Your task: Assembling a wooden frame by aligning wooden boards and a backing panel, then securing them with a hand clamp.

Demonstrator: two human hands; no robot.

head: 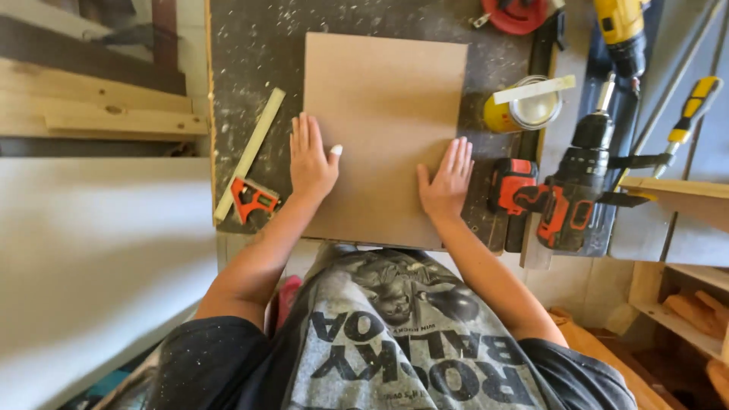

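Workbench [258, 45]: dark top, dusted with sawdust and pale specks, carrying everything below. Board [383, 129]: flat brown rectangular sheet, lying in the middle of the workbench, its near edge at the bench front close to the person's body. Drill [573, 182]: black and orange, lying on its side just right of the board. Second drill [623, 30]: yellow, at the far right edge. Square [250, 163]: pale ruler blade with an orange head, lying just left of the board. Tin [524, 110]: yellow can, open, with a flat stick [534, 89] across its rim. Left hand [311, 163]: fingers spread flat, palm pressed on the board's left edge, gripping nothing. Right hand [446, 182]: likewise flat and open, resting on the board's lower right part.
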